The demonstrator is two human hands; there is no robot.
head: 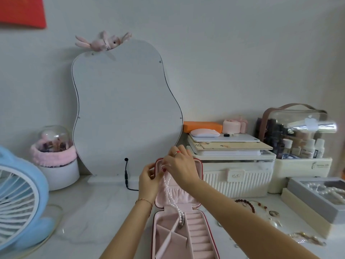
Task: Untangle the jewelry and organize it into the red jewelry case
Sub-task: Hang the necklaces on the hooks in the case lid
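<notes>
**A:** Hard to read the top of the pearl necklace (169,191) tbh. Tucked behind the right hand (180,170), so no clue about hook or pocket up there in the lid. Can't make out the clasp either.

**B:** Same. Lower end clearer though: hangs down across the pink lid lining, drops into the base of the red jewelry case (179,221), lands at the divider next to the ring rolls. Case itself cut off at the bottom edge, open on the bench (89,212), lid upright.

**A:** Hands? Left hand (149,181) raised at the lid's left edge, fingers curled, pinching the strand near the top. Thin bracelet on that wrist.

**B:** Yep. Right hand reaching in from the lower right, palm down over the lid's top rim, fingers bent, thumb and fingertip nipping the beads too. Ring on one finger. Both forearms cropped by the frame.

**A:** Off to the right: brown bead bracelet (246,203) and small loose bits on the bench, too blurry to name. Grey tray (315,200) with more pearls, partly cut off.

**B:** Blue fan (22,202) chopped at the left edge too.
</notes>
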